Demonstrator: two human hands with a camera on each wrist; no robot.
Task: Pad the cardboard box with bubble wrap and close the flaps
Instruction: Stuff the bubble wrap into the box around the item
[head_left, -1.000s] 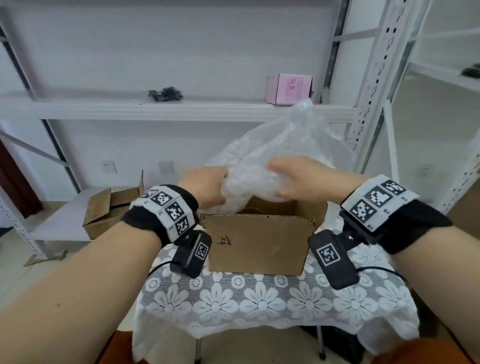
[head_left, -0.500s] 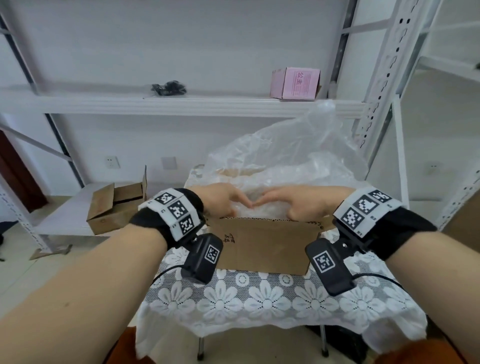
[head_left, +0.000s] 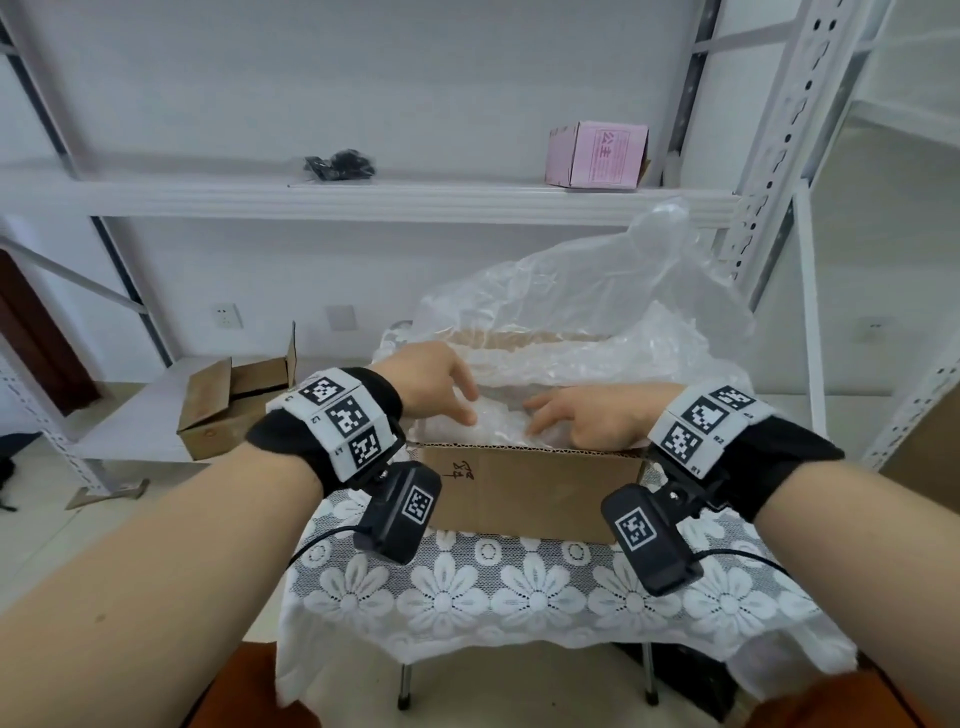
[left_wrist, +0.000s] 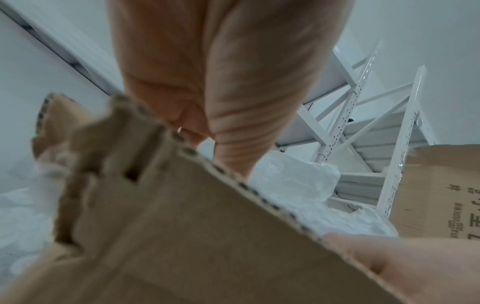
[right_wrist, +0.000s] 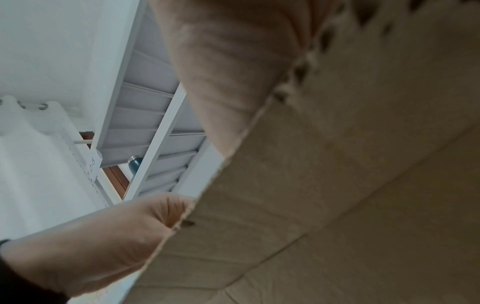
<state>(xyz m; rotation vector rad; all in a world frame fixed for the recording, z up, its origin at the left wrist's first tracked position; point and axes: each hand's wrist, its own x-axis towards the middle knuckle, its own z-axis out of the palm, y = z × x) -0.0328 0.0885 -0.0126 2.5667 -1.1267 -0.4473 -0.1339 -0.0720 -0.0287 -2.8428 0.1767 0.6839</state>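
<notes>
An open brown cardboard box (head_left: 530, 488) stands on the small table, its front wall toward me. A clear sheet of bubble wrap (head_left: 597, 322) fills the opening and billows up over the back and right sides. My left hand (head_left: 441, 384) reaches in from the left, its fingers stretched onto the wrap. My right hand (head_left: 576, 421) lies lower, inside the front edge, with spread fingers pressing the wrap down. The left wrist view shows my palm (left_wrist: 233, 72) above the box rim (left_wrist: 182, 226) and wrap (left_wrist: 293, 181). In the right wrist view, cardboard (right_wrist: 337, 185) hides the fingers.
The table wears a white lace flower cloth (head_left: 519, 587). Another open cardboard box (head_left: 234, 400) sits on a low shelf to the left. A pink box (head_left: 597, 154) and a black bundle (head_left: 340, 165) rest on the white shelf behind. White rack uprights (head_left: 769, 156) stand at the right.
Both hands have gone down from holding the bunched wrap above the box to pressing it inside. The wrap has spread out over the back of the box.
</notes>
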